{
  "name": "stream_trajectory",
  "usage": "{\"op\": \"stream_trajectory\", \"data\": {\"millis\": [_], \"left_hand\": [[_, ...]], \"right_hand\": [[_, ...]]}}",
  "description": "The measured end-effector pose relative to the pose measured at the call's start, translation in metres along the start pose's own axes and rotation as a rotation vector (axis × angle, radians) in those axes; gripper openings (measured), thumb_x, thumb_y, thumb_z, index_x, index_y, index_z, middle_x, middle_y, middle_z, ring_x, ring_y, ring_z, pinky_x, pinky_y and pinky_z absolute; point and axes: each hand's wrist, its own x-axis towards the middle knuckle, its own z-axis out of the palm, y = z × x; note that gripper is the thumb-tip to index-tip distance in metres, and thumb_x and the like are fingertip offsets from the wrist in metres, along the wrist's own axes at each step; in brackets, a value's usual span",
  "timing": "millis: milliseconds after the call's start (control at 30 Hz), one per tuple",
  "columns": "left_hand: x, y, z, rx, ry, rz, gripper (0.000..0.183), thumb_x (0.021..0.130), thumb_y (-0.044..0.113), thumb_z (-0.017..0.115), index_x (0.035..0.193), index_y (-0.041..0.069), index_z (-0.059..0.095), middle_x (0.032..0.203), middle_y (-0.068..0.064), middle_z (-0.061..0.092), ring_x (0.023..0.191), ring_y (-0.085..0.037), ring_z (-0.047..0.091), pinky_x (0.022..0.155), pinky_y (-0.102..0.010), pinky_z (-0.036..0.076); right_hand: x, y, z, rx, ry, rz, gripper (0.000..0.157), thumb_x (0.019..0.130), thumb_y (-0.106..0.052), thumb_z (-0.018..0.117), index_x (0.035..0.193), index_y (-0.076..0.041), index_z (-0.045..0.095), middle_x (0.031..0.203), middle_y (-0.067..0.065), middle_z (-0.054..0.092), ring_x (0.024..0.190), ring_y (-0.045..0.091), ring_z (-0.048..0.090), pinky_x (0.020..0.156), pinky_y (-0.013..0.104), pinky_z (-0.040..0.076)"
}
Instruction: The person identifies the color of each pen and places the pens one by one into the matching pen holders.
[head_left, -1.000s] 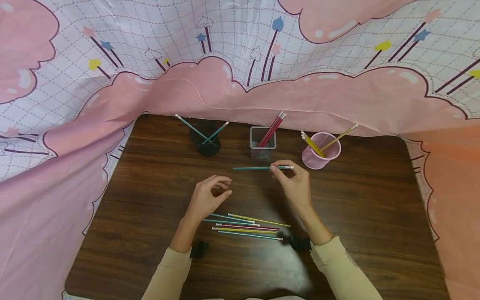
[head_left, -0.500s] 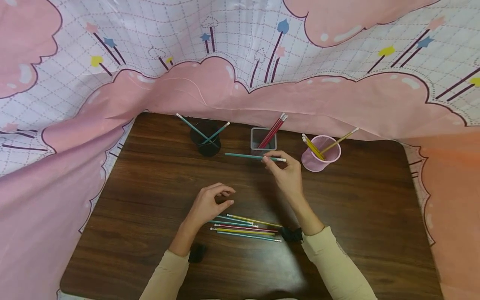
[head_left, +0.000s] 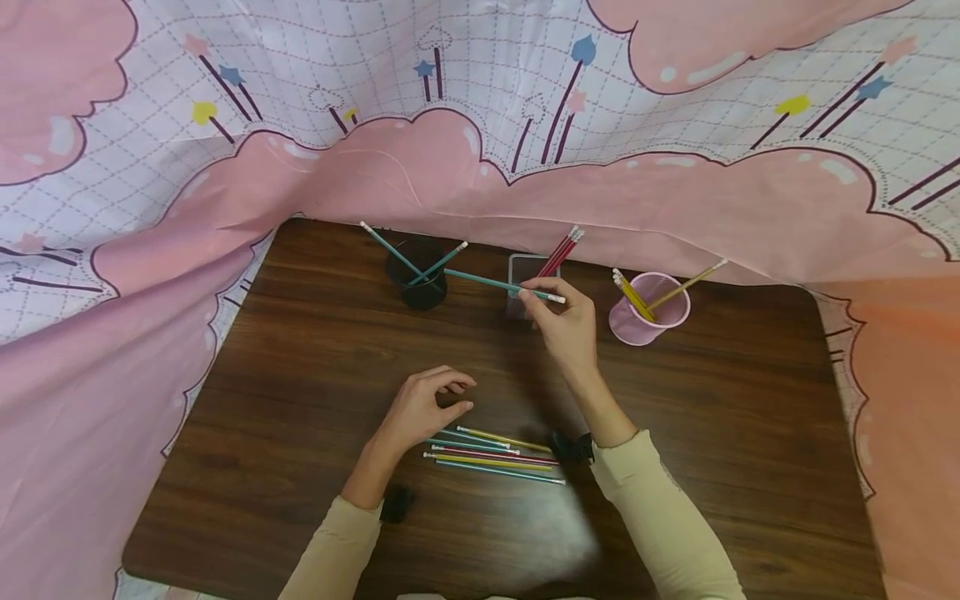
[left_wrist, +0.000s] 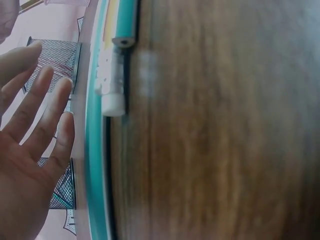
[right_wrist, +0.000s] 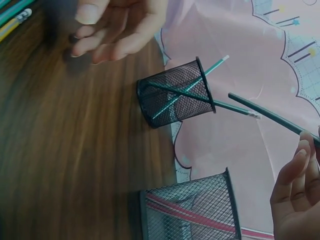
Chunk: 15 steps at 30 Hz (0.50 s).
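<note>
My right hand pinches a teal pencil near its white eraser end. The pencil points left, its bare end close to the rim of the black mesh cup, where two teal pencils lean crossed. In the right wrist view the held pencil stands apart from that cup. Below my right hand, partly covered by it, is the dark square mesh holder with red pencils. My left hand hovers by the loose pencils, holding nothing, fingers relaxed; the left wrist view shows them spread.
A pink mesh cup with several yellow pencils stands at the back right of the dark wooden table. Teal, yellow and red pencils lie side by side near the front. A pink patterned cloth hangs around behind the table.
My right hand has carried the teal pencil back and left, toward the black cup, and the pencil's left end has tipped upward in the head view. My left hand has barely shifted.
</note>
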Motion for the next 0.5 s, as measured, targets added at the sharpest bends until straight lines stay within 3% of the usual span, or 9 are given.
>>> {"op": "stream_trajectory", "data": {"millis": [267, 500], "left_hand": [[-0.003, 0.0, 0.003, 0.005, -0.045, -0.006, 0.032, 0.08, 0.026, 0.071, 0.11, 0.021, 0.063, 0.1, 0.009, 0.061, 0.087, -0.007, 0.057, 0.074, -0.028, 0.05], [-0.004, 0.0, 0.006, 0.098, -0.095, -0.024, 0.032, 0.078, 0.028, 0.073, 0.109, 0.027, 0.063, 0.099, 0.015, 0.06, 0.084, -0.003, 0.055, 0.069, -0.026, 0.049]], "right_hand": [[0.011, -0.007, 0.008, 0.009, -0.017, 0.011, 0.019, 0.082, -0.015, 0.068, 0.094, 0.0, 0.067, 0.072, 0.02, 0.062, 0.05, 0.03, 0.051, 0.043, 0.026, 0.045], [0.026, -0.012, 0.023, 0.026, -0.058, 0.001, 0.02, 0.083, -0.016, 0.068, 0.095, 0.001, 0.067, 0.074, 0.02, 0.063, 0.048, 0.028, 0.05, 0.043, 0.03, 0.046]]}}
